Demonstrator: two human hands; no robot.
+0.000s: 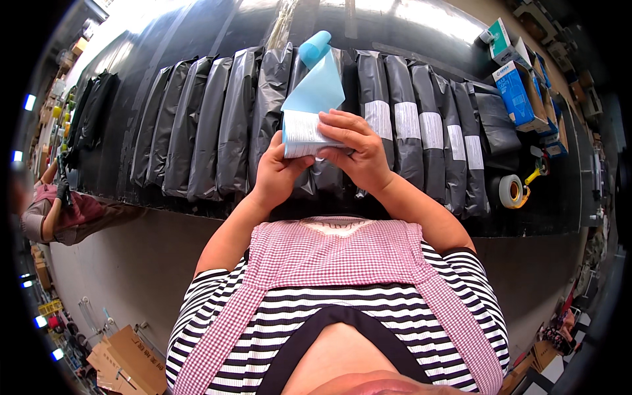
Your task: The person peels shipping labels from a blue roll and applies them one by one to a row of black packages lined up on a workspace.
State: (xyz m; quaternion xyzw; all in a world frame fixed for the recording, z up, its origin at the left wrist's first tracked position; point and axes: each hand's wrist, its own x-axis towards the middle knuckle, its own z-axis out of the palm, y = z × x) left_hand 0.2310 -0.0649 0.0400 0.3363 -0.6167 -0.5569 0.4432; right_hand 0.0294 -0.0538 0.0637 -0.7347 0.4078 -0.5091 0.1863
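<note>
Both of my hands hold a stack or roll of white printed labels [301,133] on light blue backing paper, above a row of packages. A loose strip of blue backing paper [315,89] runs away from it and curls at its far end. My left hand [280,174] grips the near left edge, thumb on the front. My right hand [359,148] closes on the right side, fingers over the top. Beneath my hands lie dark grey plastic-wrapped packages [234,125], side by side. Those to the right carry a white label [378,118] across the middle; those to the left look plain.
The packages lie on a long black table [145,62]. On the right are a tape roll in a yellow dispenser [513,191] and a blue carton [519,97]. At far left, a gloved co-worker [59,210] stands near more dark packages [95,112].
</note>
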